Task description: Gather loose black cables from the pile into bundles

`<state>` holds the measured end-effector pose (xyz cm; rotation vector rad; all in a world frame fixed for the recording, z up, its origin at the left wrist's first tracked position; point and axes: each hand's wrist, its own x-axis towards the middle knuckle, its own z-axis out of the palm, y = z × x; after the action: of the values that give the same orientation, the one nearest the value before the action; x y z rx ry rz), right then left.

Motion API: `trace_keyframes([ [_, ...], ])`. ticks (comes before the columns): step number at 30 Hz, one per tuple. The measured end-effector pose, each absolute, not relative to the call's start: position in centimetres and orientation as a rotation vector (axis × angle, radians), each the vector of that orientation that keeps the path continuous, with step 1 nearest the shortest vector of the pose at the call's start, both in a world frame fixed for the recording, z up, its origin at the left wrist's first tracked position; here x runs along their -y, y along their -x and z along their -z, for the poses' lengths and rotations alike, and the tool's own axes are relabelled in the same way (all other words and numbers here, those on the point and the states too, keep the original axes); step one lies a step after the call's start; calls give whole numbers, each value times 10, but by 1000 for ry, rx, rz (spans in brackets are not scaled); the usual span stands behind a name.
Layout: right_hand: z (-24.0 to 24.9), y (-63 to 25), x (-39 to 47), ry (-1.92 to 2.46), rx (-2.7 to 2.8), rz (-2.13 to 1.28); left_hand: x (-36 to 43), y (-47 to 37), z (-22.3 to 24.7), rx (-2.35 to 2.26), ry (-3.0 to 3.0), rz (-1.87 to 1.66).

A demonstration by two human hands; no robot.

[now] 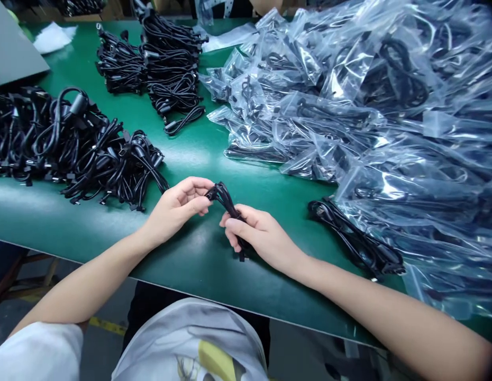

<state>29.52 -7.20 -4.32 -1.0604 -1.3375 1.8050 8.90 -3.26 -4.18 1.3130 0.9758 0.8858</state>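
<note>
Between my two hands is a black cable bundle (225, 197), folded into a short hank above the table. My right hand (254, 230) is wrapped round its middle, with a small connector end poking out below the fingers. My left hand (180, 203) pinches the bundle's upper left end between thumb and fingertips. What exactly sits under the left fingertips is partly hidden. To the right, another black cable bundle (355, 238) lies on the table, apart from my right hand.
A heap of clear plastic bags (373, 127) with cables inside covers the right side of the green table (190, 159). Loose cable bundles (71, 143) lie at the left, and stacked cable bundles (166, 63) at the back. A pale box-like panel (16, 45) stands at the far left.
</note>
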Motion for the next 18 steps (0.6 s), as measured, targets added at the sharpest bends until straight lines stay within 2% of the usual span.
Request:
trace_keyframes([
  [18, 52, -295, 73, 834, 928, -2179, 35, -91, 35, -965, -1286, -841],
])
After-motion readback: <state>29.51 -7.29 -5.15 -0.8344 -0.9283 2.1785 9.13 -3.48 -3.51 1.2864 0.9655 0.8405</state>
